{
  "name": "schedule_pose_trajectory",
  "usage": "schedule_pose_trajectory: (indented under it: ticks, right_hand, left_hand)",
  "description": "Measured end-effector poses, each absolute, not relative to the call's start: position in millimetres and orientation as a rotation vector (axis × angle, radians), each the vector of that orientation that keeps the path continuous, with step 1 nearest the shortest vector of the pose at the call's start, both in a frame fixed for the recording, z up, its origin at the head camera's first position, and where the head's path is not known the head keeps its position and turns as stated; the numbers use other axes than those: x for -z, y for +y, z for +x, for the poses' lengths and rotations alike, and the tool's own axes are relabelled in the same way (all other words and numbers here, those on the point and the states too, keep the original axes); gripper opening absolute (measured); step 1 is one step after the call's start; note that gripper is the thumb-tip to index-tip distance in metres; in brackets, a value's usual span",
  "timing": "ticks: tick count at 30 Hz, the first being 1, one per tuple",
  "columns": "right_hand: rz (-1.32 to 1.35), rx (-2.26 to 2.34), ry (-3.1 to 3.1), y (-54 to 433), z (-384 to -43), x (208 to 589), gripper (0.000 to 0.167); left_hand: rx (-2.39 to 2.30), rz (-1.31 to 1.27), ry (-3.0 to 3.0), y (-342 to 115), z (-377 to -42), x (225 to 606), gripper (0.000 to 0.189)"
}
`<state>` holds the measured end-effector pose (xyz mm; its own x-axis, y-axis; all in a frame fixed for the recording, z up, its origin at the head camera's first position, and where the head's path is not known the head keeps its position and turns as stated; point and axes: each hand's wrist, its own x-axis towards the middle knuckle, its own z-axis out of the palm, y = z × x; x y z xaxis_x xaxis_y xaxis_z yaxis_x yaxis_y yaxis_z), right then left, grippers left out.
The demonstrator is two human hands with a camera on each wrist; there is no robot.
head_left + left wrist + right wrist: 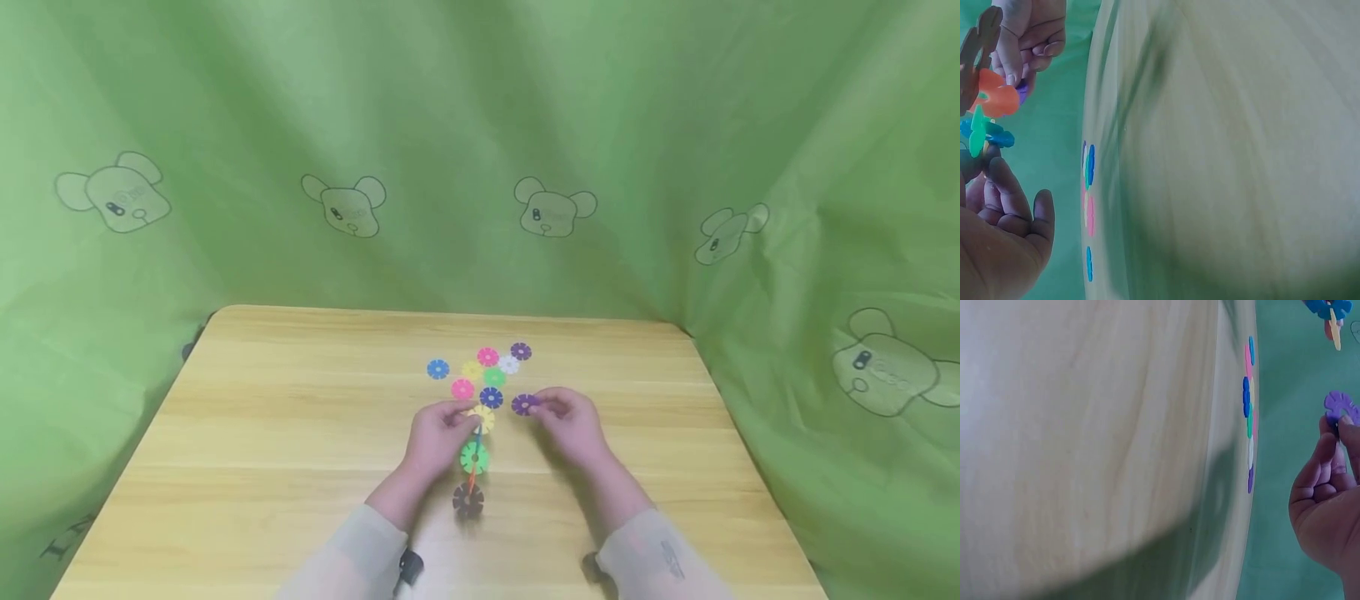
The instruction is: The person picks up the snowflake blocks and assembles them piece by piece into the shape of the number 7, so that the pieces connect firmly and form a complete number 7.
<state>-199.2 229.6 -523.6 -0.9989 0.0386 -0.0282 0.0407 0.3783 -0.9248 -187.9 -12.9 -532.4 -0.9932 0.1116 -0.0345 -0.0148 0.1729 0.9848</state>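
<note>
Pale tabletop wood [225, 467] is crossed on the near side by two light sleeves [345, 546], with a dark wrist device [410, 567] seen at each cuff. Between the forearms, a chain of slotted discs [467, 452] is held above the surface: a brown disc [460, 502] is set nearest, followed by an orange piece [1004, 101], a green one and a blue piece [1001, 139], and the far end is formed by a yellow disc [488, 423]. That yellow disc is pinched by the left hand [437, 435]; fingers are best placed close to the last joint, so that the overhanging chain is not twisted loose. A purple disc [519, 405] is pinched at its rim by the right hand [573, 427], near the yellow one but apart from it, its free slots turned that way. For a clean join, slots are best matched crosswise and pressed straight, since the plastic could be bent if forced at an angle. Farther off, eight loose discs [491, 392] are laid flat, best left undisturbed. Beyond, a green curtain [450, 100] printed with animal heads [558, 218] is hung.
</note>
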Motion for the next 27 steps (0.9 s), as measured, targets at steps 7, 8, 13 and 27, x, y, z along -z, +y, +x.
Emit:
schedule_pose_trajectory:
  ticks: [7,8,13,27]
  right_hand:
    - [-0.044,1.813,2.545,223,-194,526,0.015]
    - [-0.064,1.817,2.545,222,-193,526,0.014]
    - [-0.132,1.835,2.545,218,-191,526,0.013]
    - [-0.15,1.835,2.527,208,-189,522,0.013]
  left_hand:
    - [-1.959,0.065,2.329,-13,-188,531,0.028]
    - [-1.961,0.063,2.328,-13,-188,531,0.028]
    - [-1.984,0.058,2.312,-12,-188,532,0.03]
    - [-2.0,0.029,2.31,-12,-189,532,0.03]
